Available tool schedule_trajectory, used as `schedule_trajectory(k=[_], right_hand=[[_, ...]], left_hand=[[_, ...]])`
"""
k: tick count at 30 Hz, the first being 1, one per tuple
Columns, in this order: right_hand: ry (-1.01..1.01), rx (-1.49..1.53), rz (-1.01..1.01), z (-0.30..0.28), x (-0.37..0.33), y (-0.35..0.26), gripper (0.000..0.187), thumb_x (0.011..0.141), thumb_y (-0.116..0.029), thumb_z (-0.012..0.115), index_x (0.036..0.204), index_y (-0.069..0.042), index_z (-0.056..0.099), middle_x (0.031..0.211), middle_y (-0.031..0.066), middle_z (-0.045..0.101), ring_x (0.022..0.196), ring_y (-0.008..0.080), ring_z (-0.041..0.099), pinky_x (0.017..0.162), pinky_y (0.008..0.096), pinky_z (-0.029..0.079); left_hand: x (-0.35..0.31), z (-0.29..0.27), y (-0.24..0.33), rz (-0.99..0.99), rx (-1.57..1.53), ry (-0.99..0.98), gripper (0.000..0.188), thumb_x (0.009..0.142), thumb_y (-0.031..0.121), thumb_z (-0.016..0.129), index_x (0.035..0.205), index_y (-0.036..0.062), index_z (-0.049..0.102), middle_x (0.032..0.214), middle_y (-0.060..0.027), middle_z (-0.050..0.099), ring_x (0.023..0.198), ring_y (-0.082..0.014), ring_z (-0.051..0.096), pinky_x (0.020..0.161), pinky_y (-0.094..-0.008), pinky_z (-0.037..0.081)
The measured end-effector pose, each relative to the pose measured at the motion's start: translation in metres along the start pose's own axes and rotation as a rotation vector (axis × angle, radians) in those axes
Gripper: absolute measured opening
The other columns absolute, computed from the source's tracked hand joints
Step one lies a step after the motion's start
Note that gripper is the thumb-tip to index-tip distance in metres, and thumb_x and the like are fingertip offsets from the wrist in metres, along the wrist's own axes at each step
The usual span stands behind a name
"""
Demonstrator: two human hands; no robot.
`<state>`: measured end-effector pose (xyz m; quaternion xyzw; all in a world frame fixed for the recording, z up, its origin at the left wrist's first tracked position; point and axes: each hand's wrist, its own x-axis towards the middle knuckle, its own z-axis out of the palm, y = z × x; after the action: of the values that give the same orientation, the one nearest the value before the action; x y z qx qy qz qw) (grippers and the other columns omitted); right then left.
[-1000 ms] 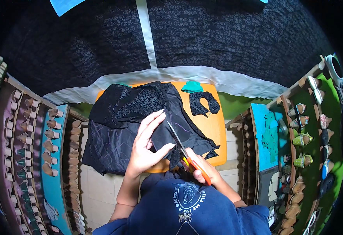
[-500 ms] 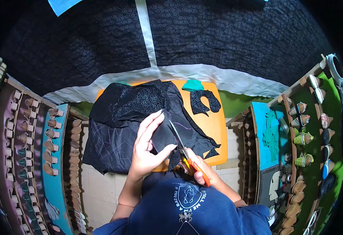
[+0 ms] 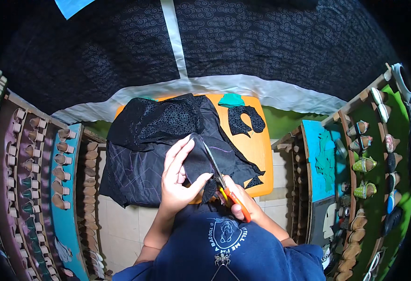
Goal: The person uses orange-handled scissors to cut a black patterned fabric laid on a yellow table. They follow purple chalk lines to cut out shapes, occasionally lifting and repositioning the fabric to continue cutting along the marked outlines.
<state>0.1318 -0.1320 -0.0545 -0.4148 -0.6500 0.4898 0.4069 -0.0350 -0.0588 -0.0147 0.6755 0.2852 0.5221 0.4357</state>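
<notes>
Scissors (image 3: 219,175) sit in right grip (image 3: 239,194), blades at black fabric (image 3: 197,164).

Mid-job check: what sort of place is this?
Probably a small shoemaking workshop: brown shoe lasts stand in rows at the left, shoes sit at the right, and the orange-handled scissors are at black fabric.

A shoemaking workshop, with scissors (image 3: 236,200), black fabric (image 3: 137,171) and racks (image 3: 69,221) of foot-shaped forms (image 3: 60,174).
</notes>
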Motion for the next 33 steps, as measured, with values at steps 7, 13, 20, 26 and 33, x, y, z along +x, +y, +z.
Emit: schedule_trajectory(k=[7, 13, 20, 26, 33], right_hand=[[0.011, -0.029, 0.037, 0.000, -0.001, 0.001, 0.082, 0.068, -0.077, 0.026, 0.095, -0.001, 0.034, 0.062, 0.0092, 0.044, 0.054, 0.0236, 0.047, 0.050, 0.0322, 0.036], [-0.004, -0.049, 0.049, -0.001, -0.002, 0.001, 0.081, 0.068, -0.077, 0.025, 0.094, -0.001, 0.034, 0.061, 0.0102, 0.044, 0.054, 0.0247, 0.048, 0.049, 0.0334, 0.037], [-0.014, -0.094, 0.043, -0.002, 0.000, 0.003, 0.081, 0.069, -0.077, 0.023, 0.094, -0.001, 0.035, 0.061, 0.0132, 0.044, 0.055, 0.0303, 0.048, 0.050, 0.0362, 0.037], [-0.051, -0.172, 0.044, -0.008, -0.004, 0.009, 0.077, 0.071, -0.074, 0.024, 0.095, -0.001, 0.035, 0.062, 0.0179, 0.045, 0.059, 0.0397, 0.050, 0.053, 0.0406, 0.039], [-0.138, -0.200, 0.036, -0.010, -0.009, 0.015, 0.073, 0.073, -0.071, 0.029, 0.096, -0.002, 0.035, 0.064, 0.0181, 0.047, 0.059, 0.0402, 0.050, 0.053, 0.0409, 0.039]], left_hand=[[-0.002, 0.002, -0.002, 0.017, 0.031, 0.015, 0.072, 0.059, -0.008, 0.068, 0.123, -0.0030, 0.036, 0.127, -0.0125, 0.028, 0.117, -0.0228, 0.035, 0.095, -0.0328, 0.036], [-0.008, 0.006, -0.007, 0.038, 0.031, 0.058, 0.071, 0.060, -0.010, 0.066, 0.123, -0.0034, 0.035, 0.127, -0.0124, 0.027, 0.117, -0.0231, 0.035, 0.093, -0.0323, 0.039], [-0.008, -0.002, -0.006, -0.061, -0.116, 0.074, 0.064, 0.067, -0.005, 0.063, 0.123, -0.0040, 0.033, 0.125, -0.0109, 0.030, 0.113, -0.0211, 0.041, 0.090, -0.0313, 0.040], [0.017, -0.044, -0.009, -0.354, -0.290, -0.060, 0.067, 0.070, -0.001, 0.063, 0.126, 0.0087, 0.026, 0.096, -0.0046, 0.050, 0.087, -0.0093, 0.048, 0.075, -0.0209, 0.041], [0.044, -0.058, -0.006, -0.534, -0.362, -0.524, 0.068, 0.071, 0.006, 0.065, 0.129, 0.0095, 0.030, 0.105, -0.0038, 0.051, 0.094, -0.0081, 0.049, 0.084, -0.0219, 0.039]])
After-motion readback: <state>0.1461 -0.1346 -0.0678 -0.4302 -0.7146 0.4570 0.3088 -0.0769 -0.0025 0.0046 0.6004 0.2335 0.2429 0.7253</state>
